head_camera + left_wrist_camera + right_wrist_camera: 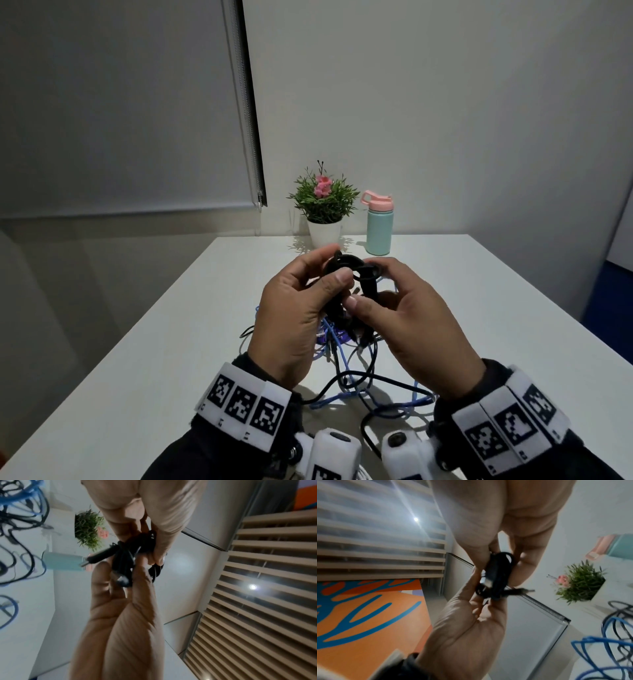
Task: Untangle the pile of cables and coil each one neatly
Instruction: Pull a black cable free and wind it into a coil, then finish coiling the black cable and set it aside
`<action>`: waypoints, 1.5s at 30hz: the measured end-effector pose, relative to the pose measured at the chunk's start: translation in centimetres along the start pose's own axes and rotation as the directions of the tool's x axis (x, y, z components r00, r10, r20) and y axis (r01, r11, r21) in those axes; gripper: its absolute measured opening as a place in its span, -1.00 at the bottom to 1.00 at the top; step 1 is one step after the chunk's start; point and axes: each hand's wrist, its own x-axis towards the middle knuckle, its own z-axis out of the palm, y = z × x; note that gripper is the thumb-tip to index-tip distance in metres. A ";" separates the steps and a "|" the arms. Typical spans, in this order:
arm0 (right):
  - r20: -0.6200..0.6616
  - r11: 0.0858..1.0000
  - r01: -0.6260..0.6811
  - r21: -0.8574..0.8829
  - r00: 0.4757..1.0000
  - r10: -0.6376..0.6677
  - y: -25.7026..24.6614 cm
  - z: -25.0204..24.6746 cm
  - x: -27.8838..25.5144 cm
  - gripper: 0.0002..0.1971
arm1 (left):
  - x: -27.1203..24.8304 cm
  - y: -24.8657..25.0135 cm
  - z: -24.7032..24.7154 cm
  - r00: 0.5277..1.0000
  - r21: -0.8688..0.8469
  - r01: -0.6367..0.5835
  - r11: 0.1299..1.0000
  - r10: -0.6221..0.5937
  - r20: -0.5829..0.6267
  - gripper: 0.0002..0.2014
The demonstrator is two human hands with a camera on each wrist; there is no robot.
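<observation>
Both hands hold one small black coiled cable [346,274] in the air above the table. My left hand [334,265] pinches the bundle between thumb and fingers. My right hand [368,284] grips its right side with the thumb across the wraps. In the left wrist view the black coil [126,561] sits between my left hand [120,568] and the right hand's fingers [161,545], with a metal plug [84,563] sticking out. The right wrist view shows the same coil [498,574]. Below lies a tangled pile of blue and black cables [349,370].
The white table [171,342] carries a potted plant [323,205] and a mint bottle with a pink lid [378,226] at its far edge. Loose cable loops [394,404] spread toward my wrists. A window blind [120,120] hangs at the left.
</observation>
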 end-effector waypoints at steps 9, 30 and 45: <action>0.110 0.728 0.094 -0.679 0.994 -0.025 -0.7 -0.5 -1.2 -0.71 | -2.1 -0.4 -1.6 0.990 0.334 -0.030 0.942 0.075 -0.122 -0.72; 0.461 0.549 0.235 -0.802 0.827 0.321 -0.9 -4.8 -6.7 -0.75 | -8.0 -1.3 -2.9 0.753 0.998 -0.017 -0.058 -0.658 -0.025 -0.50; 0.268 0.814 -0.063 -0.577 0.927 0.261 -0.2 -2.5 1.5 -0.79 | -4.4 4.0 -3.9 0.936 0.972 0.093 0.215 -0.353 -0.011 -0.41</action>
